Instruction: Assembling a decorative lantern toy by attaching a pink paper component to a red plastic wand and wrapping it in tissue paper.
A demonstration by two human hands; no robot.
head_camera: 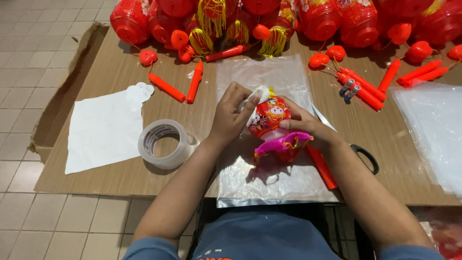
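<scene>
Lantern [269,118], red with pink trim, sits gripped between left hand [230,115] and right hand [308,126], above an unfilled clear bag [269,183]; white wrapping only begun.

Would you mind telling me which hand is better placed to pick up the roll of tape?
Probably the left hand: the tape roll lies right beside its wrist, whereas the right hand steadies the lantern on the far side.
</scene>
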